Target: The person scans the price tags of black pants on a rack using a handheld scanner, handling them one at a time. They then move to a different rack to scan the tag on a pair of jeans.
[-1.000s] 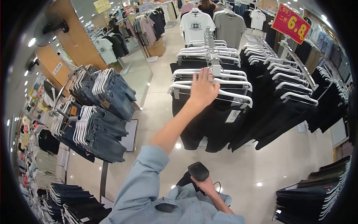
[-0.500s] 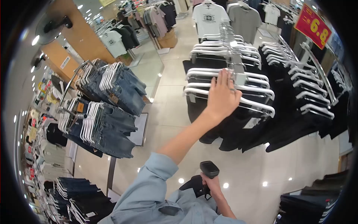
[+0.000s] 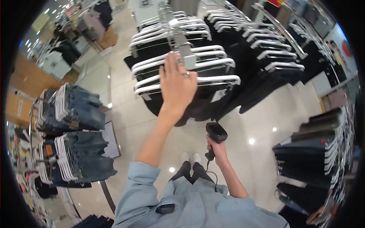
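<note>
Pale glossy shop floor (image 3: 133, 114) and crowded racks surround us. Our left hand (image 3: 176, 85), fingers spread flat, rests on the front white hangers (image 3: 213, 62) of a rack of black garments (image 3: 197, 108). Our right hand (image 3: 217, 151) is closed round the grip of a barcode scanner (image 3: 216, 133), held low and clear of the rack. We judge this the picking-out step; next calls for exposing a hang tag (image 3: 218, 95) and raising the scanner. Its long axis stands near upright, head tipped toward the rack. Jeans (image 3: 76, 110) hang at left.
</note>
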Motion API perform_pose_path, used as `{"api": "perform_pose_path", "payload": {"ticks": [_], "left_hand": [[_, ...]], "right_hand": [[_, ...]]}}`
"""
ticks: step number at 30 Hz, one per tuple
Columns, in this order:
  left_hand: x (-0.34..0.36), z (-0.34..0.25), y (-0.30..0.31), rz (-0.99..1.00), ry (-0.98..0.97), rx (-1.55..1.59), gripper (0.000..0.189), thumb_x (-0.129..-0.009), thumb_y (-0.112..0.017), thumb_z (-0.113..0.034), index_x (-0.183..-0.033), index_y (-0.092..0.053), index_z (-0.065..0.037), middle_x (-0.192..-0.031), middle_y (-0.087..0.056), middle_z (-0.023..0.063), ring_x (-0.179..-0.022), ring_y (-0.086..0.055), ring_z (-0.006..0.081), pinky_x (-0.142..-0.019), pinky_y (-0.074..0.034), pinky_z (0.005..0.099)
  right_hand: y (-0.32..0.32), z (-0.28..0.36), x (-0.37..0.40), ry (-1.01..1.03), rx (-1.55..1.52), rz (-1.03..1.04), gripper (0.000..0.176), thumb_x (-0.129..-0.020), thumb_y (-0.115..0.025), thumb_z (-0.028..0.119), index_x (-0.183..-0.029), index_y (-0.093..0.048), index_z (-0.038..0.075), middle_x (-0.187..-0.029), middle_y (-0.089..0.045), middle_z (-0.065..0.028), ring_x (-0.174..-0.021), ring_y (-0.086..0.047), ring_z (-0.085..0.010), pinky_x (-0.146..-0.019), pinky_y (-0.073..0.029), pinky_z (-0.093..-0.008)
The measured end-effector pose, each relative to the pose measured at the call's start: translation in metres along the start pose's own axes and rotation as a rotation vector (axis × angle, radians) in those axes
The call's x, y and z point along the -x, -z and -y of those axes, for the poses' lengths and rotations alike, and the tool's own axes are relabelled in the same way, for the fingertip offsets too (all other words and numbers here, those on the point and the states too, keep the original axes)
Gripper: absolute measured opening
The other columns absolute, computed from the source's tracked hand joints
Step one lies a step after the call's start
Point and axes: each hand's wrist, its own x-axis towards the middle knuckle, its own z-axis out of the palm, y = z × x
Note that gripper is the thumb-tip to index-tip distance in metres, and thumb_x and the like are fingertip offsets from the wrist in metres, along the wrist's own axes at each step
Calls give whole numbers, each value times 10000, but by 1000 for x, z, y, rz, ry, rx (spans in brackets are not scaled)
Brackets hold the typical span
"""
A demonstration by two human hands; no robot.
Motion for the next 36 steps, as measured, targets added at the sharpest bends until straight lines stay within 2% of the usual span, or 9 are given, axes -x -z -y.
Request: {"api": "perform_pose_path", "payload": {"ticks": [4, 6, 8, 10, 14, 15, 29, 34, 36], "left_hand": [[-1, -3, 3, 22, 7, 70, 483, -921, -557, -186, -1348, -578, 39, -1472, -500, 316, -1402, -459, 459, -1130, -392, 579], [-2, -3, 3, 56, 20, 42, 585, -908, -563, -217, -1371, -522, 139, -1483, -474, 335, -1408, -454, 445, -1143, -373, 581], [-3, -2, 3, 58, -6, 40, 574, -910, -558, -207, -1364, -527, 143, -1479, -476, 336, -1408, -455, 442, -1132, -387, 581], [-2, -3, 4, 23, 9, 57, 515, -924, -548, -168, -1385, -511, 59, -1469, -501, 314, -1406, -456, 459, -1107, -413, 595], [-3, -4, 7, 10, -6, 27, 539, -926, -548, -177, -1382, -496, 108, -1452, -520, 318, -1393, -478, 447, -1096, -431, 575], [-3, -3, 6, 8, -8, 9, 538, -926, -552, -182, -1364, -514, 129, -1459, -518, 313, -1393, -482, 436, -1111, -420, 557], [1, 0, 1, 42, -2, -16, 541, -973, -488, -263, -1364, -539, 108, -1503, -479, 282, -1424, -452, 422, -1138, -393, 563], [2, 1, -1, 90, -13, -46, 548, -997, -460, -264, -1386, -520, 117, -1523, -473, 282, -1448, -432, 409, -1162, -382, 539], [2, 2, -3, 117, 2, -62, 572, -1011, -434, -275, -1403, -494, 136, -1537, -458, 296, -1454, -427, 411, -1174, -373, 522]], "right_hand": [[5, 1, 14, 105, 132, -165, 204, -911, -794, 220, -881, -672, 59, -686, -587, 19, -595, -524, -81, -566, -415, -278], [7, -4, 21, 183, 220, -193, 183, -898, -796, 173, -851, -647, 78, -675, -578, 29, -578, -521, -74, -540, -404, -276], [14, -12, 18, 278, 240, -204, 171, -902, -793, 163, -843, -656, 78, -660, -575, 32, -572, -523, -69, -526, -405, -280], [18, -9, 20, 425, 291, -287, 186, -896, -801, 168, -826, -654, 77, -651, -568, 32, -564, -518, -65, -520, -405, -282], [25, 15, 28, 332, 229, -306, 187, -910, -796, 170, -835, -645, 90, -646, -562, 38, -544, -501, -62, -512, -398, -273], [26, 18, 30, 279, 229, -322, 227, -902, -808, 251, -837, -708, 58, -670, -610, 22, -582, -541, -82, -543, -434, -289], [6, 12, 81, 348, 201, -354, 292, -882, -824, 312, -935, -686, 60, -691, -596, 28, -617, -536, -75, -572, -446, -290], [2, -11, 101, 159, 260, -353, 416, -868, -837, 364, -1110, -715, 48, -897, -716, -37, -788, -630, -115, -730, -533, -326], [0, -48, 97, 317, 232, -289, 479, -862, -841, 372, -1191, -699, 53, -1035, -742, -73, -924, -666, -143, -850, -547, -350]]}}
